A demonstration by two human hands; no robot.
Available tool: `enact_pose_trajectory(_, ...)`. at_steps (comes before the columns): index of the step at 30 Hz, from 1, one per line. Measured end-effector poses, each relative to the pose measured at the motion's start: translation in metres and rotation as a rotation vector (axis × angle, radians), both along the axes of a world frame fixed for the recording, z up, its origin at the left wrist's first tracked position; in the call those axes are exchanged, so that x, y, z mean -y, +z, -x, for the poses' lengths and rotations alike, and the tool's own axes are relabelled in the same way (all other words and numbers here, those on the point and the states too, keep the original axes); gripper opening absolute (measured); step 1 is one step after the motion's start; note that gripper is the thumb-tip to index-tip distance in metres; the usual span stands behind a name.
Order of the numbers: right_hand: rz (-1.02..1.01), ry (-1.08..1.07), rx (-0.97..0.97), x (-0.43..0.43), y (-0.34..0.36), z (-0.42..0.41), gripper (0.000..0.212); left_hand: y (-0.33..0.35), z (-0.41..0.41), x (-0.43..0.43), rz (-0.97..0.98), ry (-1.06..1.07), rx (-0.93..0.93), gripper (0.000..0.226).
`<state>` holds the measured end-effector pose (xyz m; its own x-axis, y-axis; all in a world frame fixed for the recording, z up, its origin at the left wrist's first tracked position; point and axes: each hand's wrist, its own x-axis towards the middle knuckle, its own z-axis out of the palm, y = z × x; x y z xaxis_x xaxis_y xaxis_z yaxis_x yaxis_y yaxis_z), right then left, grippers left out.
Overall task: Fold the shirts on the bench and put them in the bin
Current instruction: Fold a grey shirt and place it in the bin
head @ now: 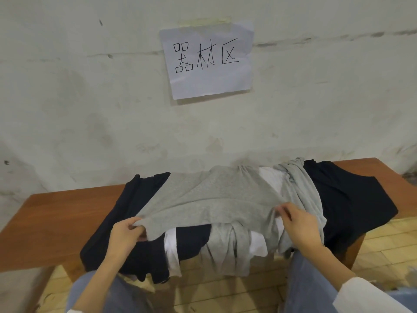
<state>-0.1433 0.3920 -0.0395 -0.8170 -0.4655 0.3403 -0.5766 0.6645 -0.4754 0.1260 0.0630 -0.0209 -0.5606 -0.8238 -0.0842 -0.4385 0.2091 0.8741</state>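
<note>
Both hands, the left hand (126, 231) and right hand (300, 222), are pinching the near edge of a grey shirt (216, 195) atop the pile on the surface (56, 213); keeping it taut should help it fold flat.

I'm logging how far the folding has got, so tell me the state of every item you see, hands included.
grey shirt: unfolded, pulled taut between both hands.
left hand: pinches its near left corner.
right hand: pinches its near right corner.
left dark shirt: unfolded, hanging over the bench front.
right dark shirt: unfolded, spread on the bench.
pale grey shirt: bunched up.
white shirt: crumpled beneath others.
</note>
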Motion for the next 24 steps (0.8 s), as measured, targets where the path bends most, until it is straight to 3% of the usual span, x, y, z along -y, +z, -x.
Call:
enact_pose_trajectory(2,0.118,0.051,-0.168,0.000,0.008,-0.002,0.032,0.011,0.004,0.002,0.161,0.007,-0.009,0.021)
enact_pose_trajectory(3,0.206,0.069,-0.158,0.003,0.018,-0.003,0.032,0.018,0.008,0.003,0.220,0.006,-0.053,0.020)
enact_pose_trajectory(6,0.478,0.097,0.089,0.017,0.059,-0.015,0.025,0.050,0.027,-0.010,0.135,0.040,-0.364,0.027)
enact_pose_trajectory(9,0.479,0.135,0.121,0.028,0.099,-0.021,0.031,0.081,0.049,-0.019,0.085,0.143,-0.573,0.036)
enact_pose_trajectory(12,0.467,0.107,0.088,0.030,0.114,-0.020,0.028,0.095,0.058,-0.020,0.146,0.171,-0.600,0.038)
enact_pose_trajectory(15,0.507,-0.006,0.137,0.018,0.102,-0.016,0.028,0.094,0.042,-0.025,0.238,0.170,-0.497,0.041)
enact_pose_trajectory(18,0.299,-0.023,0.316,-0.005,0.072,-0.017,0.029,0.068,0.021,-0.019,0.223,0.054,-0.070,0.043)
enact_pose_trajectory(20,0.127,-0.014,0.507,-0.021,0.052,-0.018,0.028,0.041,0.009,-0.008,0.122,-0.105,0.306,0.041)
enact_pose_trajectory(21,0.092,0.010,0.651,-0.028,0.045,-0.018,0.025,0.029,0.003,-0.005,0.067,-0.153,0.391,0.038)
enact_pose_trajectory(24,0.041,0.126,1.046,-0.042,0.037,-0.019,0.017,0.006,-0.010,-0.002,0.016,-0.197,0.444,0.032)
